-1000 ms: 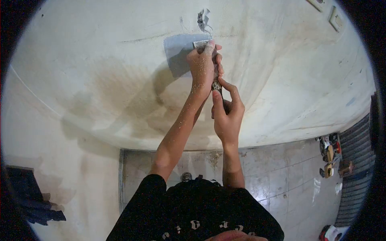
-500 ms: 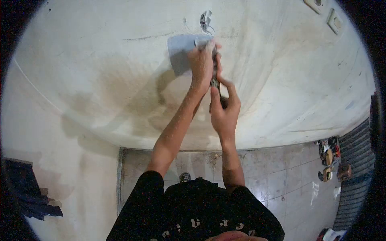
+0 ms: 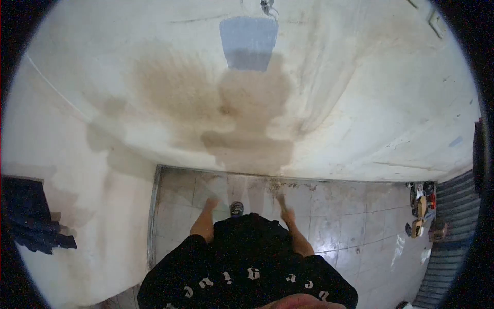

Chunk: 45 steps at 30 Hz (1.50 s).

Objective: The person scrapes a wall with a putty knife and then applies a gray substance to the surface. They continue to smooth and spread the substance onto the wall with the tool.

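Observation:
A grey-blue painted patch (image 3: 249,33) stands out on the stained pale wall (image 3: 350,82) in front of me. My left hand (image 3: 209,203) hangs low over the floor, left of my body, its fingers smeared by motion. On the other side, my right hand (image 3: 283,205) is down near the foot of the wall, just as blurred. I cannot make out anything in either hand, and neither touches the wall. The dark hand tool seen earlier does not show. A damaged spot with a dark hole (image 3: 265,7) sits just above the patch.
A wall socket (image 3: 437,23) is at upper right. Several mixed items (image 3: 421,208) lie on the tiled floor (image 3: 334,221) by a ribbed metal shutter (image 3: 453,221). Dark cloth (image 3: 33,216) hangs at left. A shoe (image 3: 236,209) shows beside my shirt.
Both hands have dropped from the grey-blue patch to beside my body. The dark tool they gripped has gone from sight, leaving the whole patch visible. The view has tilted down slightly.

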Available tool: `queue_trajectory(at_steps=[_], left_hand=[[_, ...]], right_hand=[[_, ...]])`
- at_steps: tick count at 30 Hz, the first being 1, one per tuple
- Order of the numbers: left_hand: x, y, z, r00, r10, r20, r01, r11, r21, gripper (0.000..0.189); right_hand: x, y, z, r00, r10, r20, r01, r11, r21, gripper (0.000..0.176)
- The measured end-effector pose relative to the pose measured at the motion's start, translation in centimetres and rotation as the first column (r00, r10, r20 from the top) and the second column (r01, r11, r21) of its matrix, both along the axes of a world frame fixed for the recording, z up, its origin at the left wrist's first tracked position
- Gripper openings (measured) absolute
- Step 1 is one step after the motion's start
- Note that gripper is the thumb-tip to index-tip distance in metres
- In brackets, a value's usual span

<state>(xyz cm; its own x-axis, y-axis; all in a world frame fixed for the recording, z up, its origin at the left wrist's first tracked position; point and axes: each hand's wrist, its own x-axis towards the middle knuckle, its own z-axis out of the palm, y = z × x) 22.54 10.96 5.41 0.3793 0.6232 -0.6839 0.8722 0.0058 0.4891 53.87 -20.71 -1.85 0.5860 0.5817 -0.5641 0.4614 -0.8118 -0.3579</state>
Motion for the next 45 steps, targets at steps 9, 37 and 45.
queue_trajectory(at_steps=[9,37,45], left_hand=[[-34.2,-19.2,10.6,0.740,0.348,-0.575,-0.484,0.869,-0.097,0.040],[21.2,6.6,41.0,0.111,0.388,0.915,0.069,0.915,-0.397,0.038],[23.8,7.3,42.4,0.174,0.267,0.948,0.061,0.958,-0.281,0.034]], right_hand=[[-4.0,-29.7,3.4,0.965,0.059,-0.255,-0.163,0.898,-0.408,0.033],[-9.8,24.6,43.7,0.866,0.077,-0.493,0.485,0.107,0.868,0.043],[-9.7,25.5,44.9,0.875,-0.060,-0.480,0.482,0.029,0.876,0.038]])
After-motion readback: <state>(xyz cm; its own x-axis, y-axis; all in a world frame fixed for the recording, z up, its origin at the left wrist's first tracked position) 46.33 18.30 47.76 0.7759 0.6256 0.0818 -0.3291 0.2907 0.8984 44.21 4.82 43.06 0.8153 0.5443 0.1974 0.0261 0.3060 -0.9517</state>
